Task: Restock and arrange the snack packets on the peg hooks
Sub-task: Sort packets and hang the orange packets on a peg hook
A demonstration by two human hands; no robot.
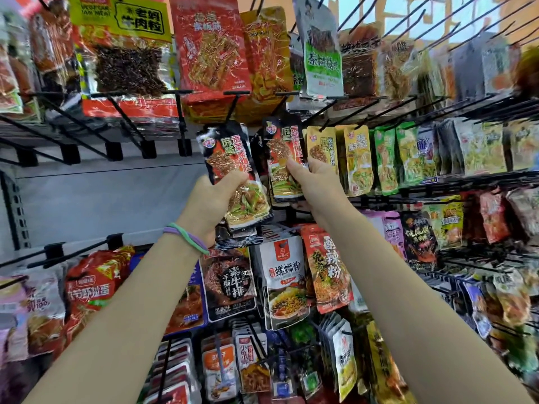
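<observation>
Here we note the left hand [210,204] curled around a black-and-red snack packet [237,173], thumb pressed across its front, the packet tilted and held off any hook. The right hand [316,182] pinches a matching packet [281,158] that hangs on a peg hook [280,107], thumb on the front, fingers hidden behind. Just right of it hang yellow packets [322,148] and green packets [386,158] (print too blurred to read). Above, a large red packet [208,48] overhangs the hooks; below, a white noodle packet [284,282]. Two bands [186,237], green and purple, circle the left wrist.
</observation>
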